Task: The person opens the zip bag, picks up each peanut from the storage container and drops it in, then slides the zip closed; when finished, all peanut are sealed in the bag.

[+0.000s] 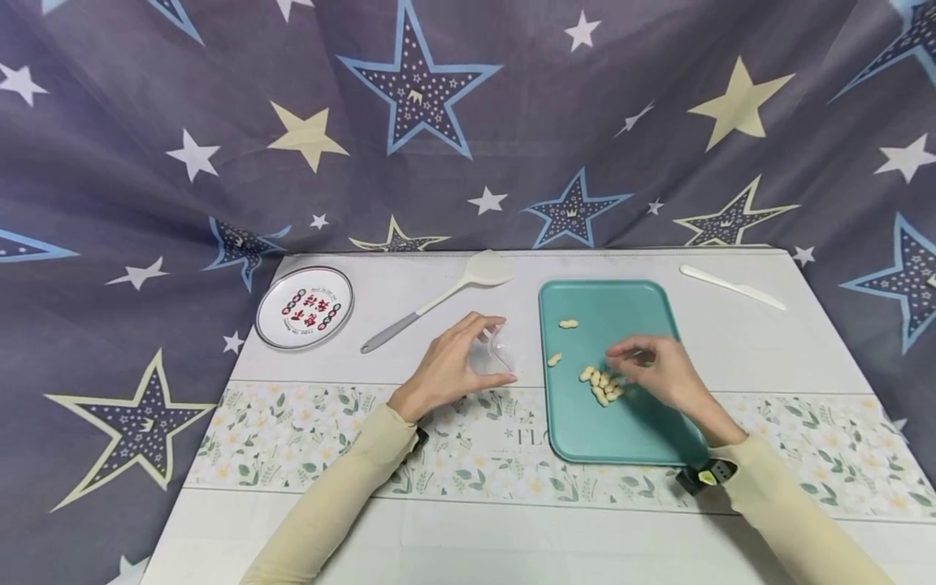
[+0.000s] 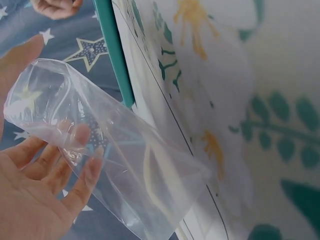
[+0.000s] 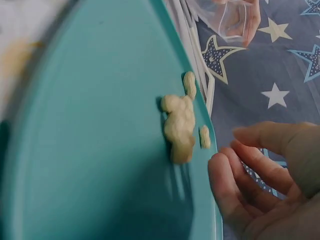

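Note:
My left hand (image 1: 455, 361) holds a clear plastic bag (image 2: 135, 165) just left of the tray. Its thumb and fingers are spread apart at the bag's mouth, and nothing shows inside the bag. A small pile of unshelled peanuts (image 1: 603, 383) lies on the teal tray (image 1: 614, 439). Two single peanuts (image 1: 568, 323) rest apart from the pile, nearer the tray's left and far side. Over the tray, just right of the pile, hovers my right hand (image 1: 658, 370). Its fingers are loosely bent, apart from the peanuts, with nothing seen between them.
A white spatula (image 1: 446, 301) with a grey handle lies beyond my left hand. Further left is a round white plate (image 1: 305, 309) with red lettering. At the back right lies a white knife (image 1: 731, 286). A starry curtain (image 1: 468, 195) hangs behind the table.

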`<state>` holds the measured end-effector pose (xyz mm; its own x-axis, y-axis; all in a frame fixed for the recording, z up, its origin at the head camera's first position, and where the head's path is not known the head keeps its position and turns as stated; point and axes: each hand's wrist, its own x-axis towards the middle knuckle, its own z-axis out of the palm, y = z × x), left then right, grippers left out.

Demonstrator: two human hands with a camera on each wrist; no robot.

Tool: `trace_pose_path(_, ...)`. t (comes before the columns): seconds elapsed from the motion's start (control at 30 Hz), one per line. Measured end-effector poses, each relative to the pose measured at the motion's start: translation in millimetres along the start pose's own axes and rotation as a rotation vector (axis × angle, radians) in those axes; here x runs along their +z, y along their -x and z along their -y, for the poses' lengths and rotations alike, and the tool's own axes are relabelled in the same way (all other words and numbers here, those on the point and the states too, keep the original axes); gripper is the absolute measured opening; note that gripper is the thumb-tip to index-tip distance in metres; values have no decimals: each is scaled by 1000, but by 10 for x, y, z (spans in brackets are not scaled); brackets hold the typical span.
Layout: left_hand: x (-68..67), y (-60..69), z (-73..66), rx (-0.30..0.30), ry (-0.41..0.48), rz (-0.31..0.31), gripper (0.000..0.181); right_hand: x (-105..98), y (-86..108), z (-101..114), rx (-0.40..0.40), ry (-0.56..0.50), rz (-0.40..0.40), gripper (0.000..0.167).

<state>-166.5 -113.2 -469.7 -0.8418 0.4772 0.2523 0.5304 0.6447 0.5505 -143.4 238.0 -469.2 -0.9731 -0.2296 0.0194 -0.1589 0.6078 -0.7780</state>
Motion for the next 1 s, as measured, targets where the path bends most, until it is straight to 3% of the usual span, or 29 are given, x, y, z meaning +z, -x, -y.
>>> trace_pose_path(0.4,-3,8,23,-4,-17,4,85,-30,213,-85,88,80,75,28)
trace_pose_path(1.0,11,12,5,-26,-1,28,85,102,278,-134,75,88,23,34)
